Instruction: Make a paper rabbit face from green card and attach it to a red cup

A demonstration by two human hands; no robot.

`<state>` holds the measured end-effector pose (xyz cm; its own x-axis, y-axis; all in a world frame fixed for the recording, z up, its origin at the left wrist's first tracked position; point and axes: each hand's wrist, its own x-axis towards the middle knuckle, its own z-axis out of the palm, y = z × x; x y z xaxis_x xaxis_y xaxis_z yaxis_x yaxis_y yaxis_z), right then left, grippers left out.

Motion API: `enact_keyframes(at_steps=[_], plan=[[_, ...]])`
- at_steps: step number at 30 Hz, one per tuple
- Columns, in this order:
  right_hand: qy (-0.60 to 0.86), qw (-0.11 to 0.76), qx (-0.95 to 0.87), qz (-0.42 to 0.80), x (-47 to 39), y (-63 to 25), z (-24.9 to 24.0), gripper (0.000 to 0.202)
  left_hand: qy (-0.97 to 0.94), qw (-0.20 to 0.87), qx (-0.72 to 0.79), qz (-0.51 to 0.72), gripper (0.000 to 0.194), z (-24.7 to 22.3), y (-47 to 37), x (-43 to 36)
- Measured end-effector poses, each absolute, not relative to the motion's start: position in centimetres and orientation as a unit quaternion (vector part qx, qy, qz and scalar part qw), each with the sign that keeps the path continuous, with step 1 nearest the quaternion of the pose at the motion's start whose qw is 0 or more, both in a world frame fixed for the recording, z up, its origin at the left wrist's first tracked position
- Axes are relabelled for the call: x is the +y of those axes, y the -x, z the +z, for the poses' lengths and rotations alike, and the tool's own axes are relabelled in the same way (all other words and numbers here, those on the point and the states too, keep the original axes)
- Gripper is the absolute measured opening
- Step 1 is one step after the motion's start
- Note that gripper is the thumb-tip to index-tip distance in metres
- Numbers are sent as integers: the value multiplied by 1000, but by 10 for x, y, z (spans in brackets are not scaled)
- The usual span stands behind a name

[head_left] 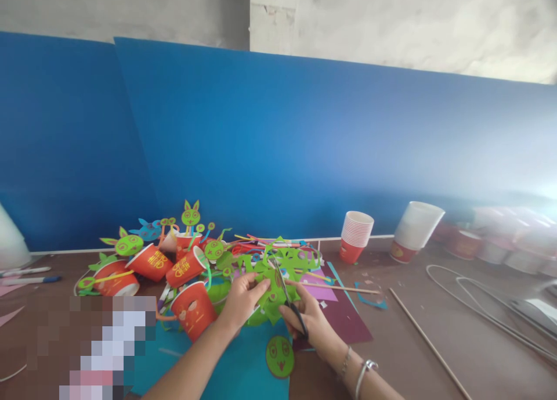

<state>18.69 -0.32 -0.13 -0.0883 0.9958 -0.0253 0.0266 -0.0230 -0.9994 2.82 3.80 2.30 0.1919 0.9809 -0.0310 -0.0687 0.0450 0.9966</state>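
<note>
My left hand point(243, 301) pinches the edge of a piece of green paper point(273, 307) with drawn marks on it. In my right hand point(310, 319) is a pair of scissors point(288, 300) with black handles, its blades pointing up and left against the green paper. Just below lies a round green paper face point(279, 356), resting partly on a blue sheet point(243, 359). Beyond my hands, a heap of green paper scraps point(291, 258) covers part of the table. How far the blades are apart is hard to make out.
Red paper cups point(194, 310) with paper animal heads crowd the left. A cup stack point(357, 237) and a taller white-topped stack point(415, 231) stand at the back right. A wooden stick point(426, 339) and a looped cable point(478, 301) lie rightward. A blue partition point(278, 139) rises behind.
</note>
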Motion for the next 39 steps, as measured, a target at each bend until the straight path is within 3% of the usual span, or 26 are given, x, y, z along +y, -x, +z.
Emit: enact_keyframes(at_steps=[29,39], plan=[[498,451,-517,531,-4,-188,7,60,-522,583,451,429,43,35,-25,39],[517,424,-538,512,-2,-190,4,56,-543,586,439,411,35,34,-19,41]])
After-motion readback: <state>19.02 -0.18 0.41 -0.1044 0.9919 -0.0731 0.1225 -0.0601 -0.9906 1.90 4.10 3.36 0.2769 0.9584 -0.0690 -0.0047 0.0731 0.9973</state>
